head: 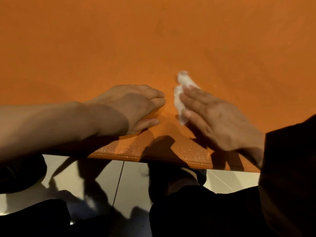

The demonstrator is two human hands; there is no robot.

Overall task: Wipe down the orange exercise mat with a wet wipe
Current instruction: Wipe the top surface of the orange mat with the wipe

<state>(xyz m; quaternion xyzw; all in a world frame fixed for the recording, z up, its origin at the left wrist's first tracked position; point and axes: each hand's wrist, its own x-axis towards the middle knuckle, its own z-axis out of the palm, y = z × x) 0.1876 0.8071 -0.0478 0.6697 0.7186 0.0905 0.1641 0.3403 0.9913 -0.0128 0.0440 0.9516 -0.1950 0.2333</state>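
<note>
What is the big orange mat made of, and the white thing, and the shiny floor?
The orange mat looks like foam or rubber with a pebbled, grainy skin, seen near its front edge. The wet wipe under the right hand seems thin, soft, crumpled cloth-like paper. The floor looks like glossy tile: pale, reflective, with a dark joint line.

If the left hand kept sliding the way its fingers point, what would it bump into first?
Most likely the white wipe under the right hand. The left hand rests on the orange mat, fingers aimed right at it, with only a small strip of bare mat between.
</note>
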